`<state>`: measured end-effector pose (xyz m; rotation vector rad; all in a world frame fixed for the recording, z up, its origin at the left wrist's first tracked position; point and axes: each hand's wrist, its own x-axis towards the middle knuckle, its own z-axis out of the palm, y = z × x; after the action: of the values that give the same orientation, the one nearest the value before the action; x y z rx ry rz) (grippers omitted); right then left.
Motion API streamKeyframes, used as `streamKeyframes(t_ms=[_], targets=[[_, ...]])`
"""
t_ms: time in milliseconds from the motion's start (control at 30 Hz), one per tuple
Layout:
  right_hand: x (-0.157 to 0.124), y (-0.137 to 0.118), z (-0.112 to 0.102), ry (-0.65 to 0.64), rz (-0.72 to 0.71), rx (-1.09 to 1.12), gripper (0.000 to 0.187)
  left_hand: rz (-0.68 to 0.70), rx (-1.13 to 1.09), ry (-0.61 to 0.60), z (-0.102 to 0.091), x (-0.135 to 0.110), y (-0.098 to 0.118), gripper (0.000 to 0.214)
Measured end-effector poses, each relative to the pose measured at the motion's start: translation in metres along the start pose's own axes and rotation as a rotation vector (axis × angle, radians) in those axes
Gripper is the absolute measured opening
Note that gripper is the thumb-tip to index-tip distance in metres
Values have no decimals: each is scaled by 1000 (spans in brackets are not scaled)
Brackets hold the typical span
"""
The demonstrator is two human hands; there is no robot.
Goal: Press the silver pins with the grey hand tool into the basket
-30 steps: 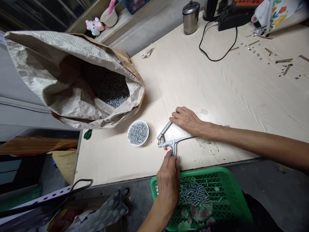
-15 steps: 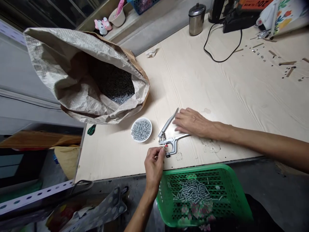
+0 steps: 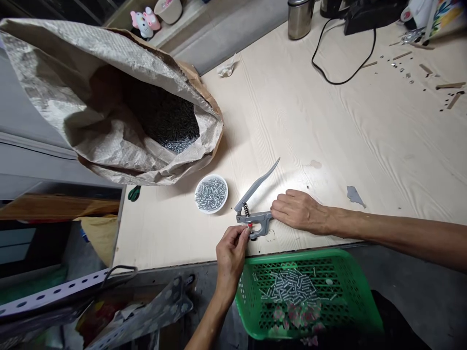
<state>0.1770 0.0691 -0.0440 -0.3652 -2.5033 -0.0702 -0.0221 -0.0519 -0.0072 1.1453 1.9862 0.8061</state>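
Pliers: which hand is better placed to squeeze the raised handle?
Likely the right hand: it grips the pliers by the lower handle, below the raised handle. The left hand is pinched by the red tip.

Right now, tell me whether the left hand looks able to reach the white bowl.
Likely yes: nothing seems to stand between the left hand and the white bowl, though the hand's fingertips are at the red tip of the pliers.
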Motion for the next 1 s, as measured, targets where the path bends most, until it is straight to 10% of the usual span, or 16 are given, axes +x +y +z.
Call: streamKeyframes(t_ms=[567, 733, 1000], targets=[[1, 3, 0, -363, 171, 171, 8, -283, 65, -317, -10, 14, 8, 37], [9, 29, -4, -371, 178, 256, 87, -361, 7, -319, -8, 16, 3, 41], [39, 46, -5, -620, 131, 297, 95, -443, -13, -301, -7, 15, 6, 43]])
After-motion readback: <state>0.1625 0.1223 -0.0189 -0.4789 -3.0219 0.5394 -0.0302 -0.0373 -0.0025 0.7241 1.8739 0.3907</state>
